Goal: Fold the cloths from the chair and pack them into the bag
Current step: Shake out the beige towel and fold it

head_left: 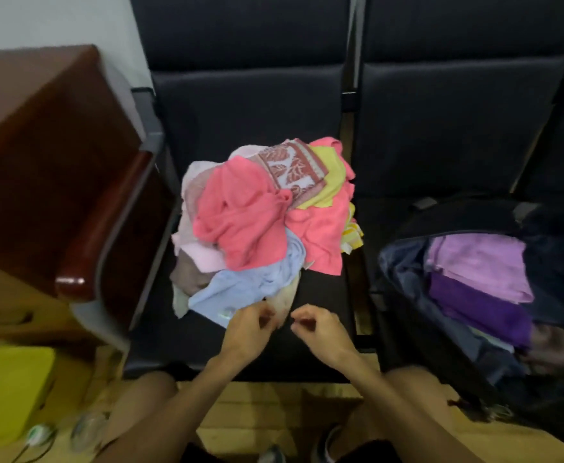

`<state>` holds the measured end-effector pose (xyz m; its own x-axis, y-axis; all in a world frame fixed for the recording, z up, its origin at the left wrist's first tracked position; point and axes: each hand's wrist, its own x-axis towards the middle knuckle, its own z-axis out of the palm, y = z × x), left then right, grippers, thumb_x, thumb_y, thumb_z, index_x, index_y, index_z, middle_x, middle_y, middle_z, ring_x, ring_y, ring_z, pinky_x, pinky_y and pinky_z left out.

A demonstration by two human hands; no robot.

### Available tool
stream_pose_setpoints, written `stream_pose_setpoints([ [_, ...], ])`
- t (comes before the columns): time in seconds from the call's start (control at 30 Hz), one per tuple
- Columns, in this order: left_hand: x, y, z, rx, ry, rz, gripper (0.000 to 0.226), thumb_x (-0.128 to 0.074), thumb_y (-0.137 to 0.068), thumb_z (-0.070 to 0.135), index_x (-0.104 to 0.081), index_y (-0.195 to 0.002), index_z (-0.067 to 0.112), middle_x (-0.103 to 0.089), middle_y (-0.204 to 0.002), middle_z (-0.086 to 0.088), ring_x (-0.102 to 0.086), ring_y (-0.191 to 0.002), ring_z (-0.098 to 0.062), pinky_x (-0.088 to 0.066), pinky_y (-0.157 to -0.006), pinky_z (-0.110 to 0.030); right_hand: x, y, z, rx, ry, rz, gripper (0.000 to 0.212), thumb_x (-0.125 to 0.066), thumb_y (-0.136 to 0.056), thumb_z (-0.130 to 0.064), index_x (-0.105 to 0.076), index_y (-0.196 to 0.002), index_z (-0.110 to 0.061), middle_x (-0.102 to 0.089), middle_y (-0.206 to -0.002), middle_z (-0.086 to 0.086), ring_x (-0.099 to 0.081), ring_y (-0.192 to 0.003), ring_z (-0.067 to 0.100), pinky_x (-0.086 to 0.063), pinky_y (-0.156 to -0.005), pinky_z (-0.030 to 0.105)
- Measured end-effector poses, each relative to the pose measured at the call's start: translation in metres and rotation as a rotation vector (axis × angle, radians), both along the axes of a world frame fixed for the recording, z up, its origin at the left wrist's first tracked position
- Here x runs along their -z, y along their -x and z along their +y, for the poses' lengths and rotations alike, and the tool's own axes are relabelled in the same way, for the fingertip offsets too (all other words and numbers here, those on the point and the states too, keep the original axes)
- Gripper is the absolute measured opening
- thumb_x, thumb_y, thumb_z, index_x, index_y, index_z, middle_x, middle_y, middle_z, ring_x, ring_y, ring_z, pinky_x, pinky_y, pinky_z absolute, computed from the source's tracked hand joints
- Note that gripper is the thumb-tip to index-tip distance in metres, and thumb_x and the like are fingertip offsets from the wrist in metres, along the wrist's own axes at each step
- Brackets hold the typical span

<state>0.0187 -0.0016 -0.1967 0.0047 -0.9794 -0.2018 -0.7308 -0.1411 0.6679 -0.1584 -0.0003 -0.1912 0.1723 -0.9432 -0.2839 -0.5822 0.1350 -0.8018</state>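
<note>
Lower left of frame: yellow box (10, 389) on the floor, wooden armrest (107, 228) above it. Not part of the job.

Centre: loose pile of cloths (260, 215) on the chair seat (320, 295), unfolded. Pinks on top, light blue cloth (240, 289) at the near edge.

Just below the pile: left hand (250, 324), fingers curled, seemingly pinching the hanging end of a pale cloth (285, 300) that sticks out from under the blue one. Right hand (320, 325) just beside, fingers also curled. Blurred; cannot tell whether anything is held.

Step in hand, as judged: drawing out one cloth to fold. Best pulled slowly towards the bare front of the seat, with the blue cloth left behind. Then find two corners, one per hand, before folding.

Right of frame: dark bag (404, 255) lying open on the next seat. Inside, a folded lilac cloth (477, 262) overlapping a folded purple cloth (481, 309), with a paler layer under them, unclear. Room left along the bag's left side.
</note>
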Motion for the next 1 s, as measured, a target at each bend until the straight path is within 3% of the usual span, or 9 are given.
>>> stream_pose_setpoints([
  [0.1, 0.014, -0.014, 0.001, -0.048, -0.015, -0.029, 0.008, -0.07, -0.089, 0.021, -0.071, -0.094, 0.016, -0.074, -0.093, 0.001, -0.068, -0.088, -0.016, -0.055, -0.08, -0.035, 0.013, -0.031, -0.009, -0.049, -0.089, 0.109, 0.026, -0.069, -0.087, -0.022, -0.068, -0.114, -0.02, -0.071, -0.111, 0.0, -0.065, -0.106, 0.018, -0.051, -0.088, 0.029],
  [0.27, 0.036, -0.009, -0.012, -0.108, -0.133, 0.075, 0.011, -0.066, -0.09, 0.03, -0.073, -0.088, 0.021, -0.074, -0.086, 0.004, -0.068, -0.083, -0.014, -0.057, -0.079, -0.039, 0.03, -0.052, -0.017, -0.004, -0.18, 0.3, 0.02, -0.07, -0.085, -0.033, -0.07, -0.102, -0.023, -0.07, -0.107, -0.001, -0.065, -0.1, 0.021, -0.053, -0.081, 0.033],
  [0.37, 0.046, -0.003, -0.018, -0.147, -0.18, 0.128, 0.016, -0.067, -0.09, 0.029, -0.074, -0.099, 0.017, -0.074, -0.097, 0.001, -0.068, -0.09, -0.015, -0.055, -0.082, -0.031, 0.035, -0.056, -0.017, 0.09, -0.148, 0.381, 0.02, -0.069, -0.083, -0.04, -0.066, -0.092, -0.023, -0.068, -0.102, 0.0, -0.065, -0.095, 0.023, -0.052, -0.075, 0.032],
  [0.47, 0.049, 0.001, -0.022, -0.19, -0.2, 0.168, 0.014, -0.067, -0.091, 0.028, -0.074, -0.091, 0.016, -0.073, -0.093, 0.001, -0.066, -0.087, -0.014, -0.05, -0.075, -0.026, 0.038, -0.059, -0.019, 0.092, -0.111, 0.46, 0.024, -0.059, -0.093, -0.04, -0.066, -0.101, -0.019, -0.066, -0.108, 0.003, -0.064, -0.101, 0.025, -0.046, -0.075, 0.03],
  [0.57, 0.049, 0.002, -0.024, -0.175, -0.221, 0.175, 0.019, -0.065, -0.093, 0.03, -0.068, -0.078, 0.019, -0.068, -0.081, 0.003, -0.063, -0.078, -0.013, -0.047, -0.069, -0.026, 0.037, -0.056, -0.021, 0.071, -0.099, 0.469, 0.022, -0.054, -0.096, -0.033, -0.067, -0.108, -0.019, -0.067, -0.112, 0.004, -0.063, -0.102, 0.024, -0.044, -0.074, 0.029],
  [0.67, 0.042, 0.001, -0.026, -0.162, -0.229, 0.199, 0.027, -0.063, -0.093, 0.027, -0.061, -0.068, 0.018, -0.063, -0.07, 0.004, -0.061, -0.071, -0.013, -0.045, -0.063, -0.023, 0.028, -0.05, -0.019, 0.018, -0.053, 0.447, 0.016, -0.058, -0.093, -0.036, -0.062, -0.097, -0.021, -0.067, -0.105, 0.0, -0.063, -0.097, 0.022, -0.044, -0.071, 0.029],
  [0.73, 0.029, 0.001, -0.027, -0.148, -0.207, 0.246, 0.025, -0.063, -0.091, 0.021, -0.062, -0.066, 0.016, -0.063, -0.068, 0.004, -0.06, -0.068, -0.011, -0.042, -0.058, -0.019, 0.016, -0.049, -0.014, 0.015, -0.025, 0.407, 0.025, -0.064, -0.086, -0.043, -0.052, -0.091, -0.022, -0.064, -0.097, -0.002, -0.062, -0.091, 0.022, -0.042, -0.067, 0.031],
  [0.87, -0.024, 0.001, -0.032, -0.14, -0.142, 0.356, 0.025, -0.062, -0.085, 0.012, -0.065, -0.061, 0.016, -0.064, -0.06, 0.009, -0.057, -0.055, 0.003, -0.04, -0.054, -0.011, -0.015, -0.052, -0.012, 0.068, 0.119, 0.366, 0.032, -0.07, -0.079, -0.047, -0.055, -0.092, -0.022, -0.065, -0.092, -0.007, -0.064, -0.088, 0.018, -0.043, -0.065, 0.03],
  [1.0, -0.099, -0.002, -0.039, -0.087, -0.049, 0.46, 0.028, -0.06, -0.084, 0.004, -0.066, -0.059, 0.016, -0.065, -0.055, 0.005, -0.059, -0.052, -0.006, -0.045, -0.051, -0.018, -0.069, -0.055, -0.016, 0.085, 0.256, 0.246, 0.023, -0.068, -0.081, -0.041, -0.061, -0.096, -0.025, -0.067, -0.087, -0.011, -0.065, -0.084, 0.013, -0.05, -0.068, 0.032],
])
